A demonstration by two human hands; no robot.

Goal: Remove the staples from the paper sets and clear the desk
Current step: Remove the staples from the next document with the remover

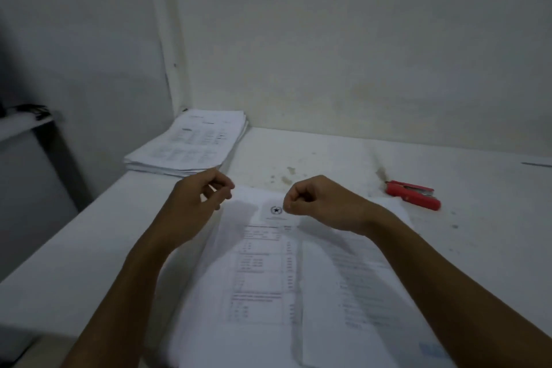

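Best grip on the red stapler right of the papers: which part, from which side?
Judging by its pose, grip the red stapler across its narrow width near mid-body, coming from above with the right hand. It lies flat on the white desk, long axis running left-far to right-near, open desk around it, so both long sides look reachable.

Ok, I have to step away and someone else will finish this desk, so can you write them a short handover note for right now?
Left hand: fingers curled at the top left corner of the printed sheets; whether it pinches the paper is unclear.
Right hand: closed in a fist above the top edge of the sheets, nothing visible in it.
Things: loose sheets lie in front on the desk; a paper stack sits in the far left corner; the red stapler lies to the right, untouched.
Done: cannot tell which sets are unstapled.
Left: check for staples, then clear the desk.
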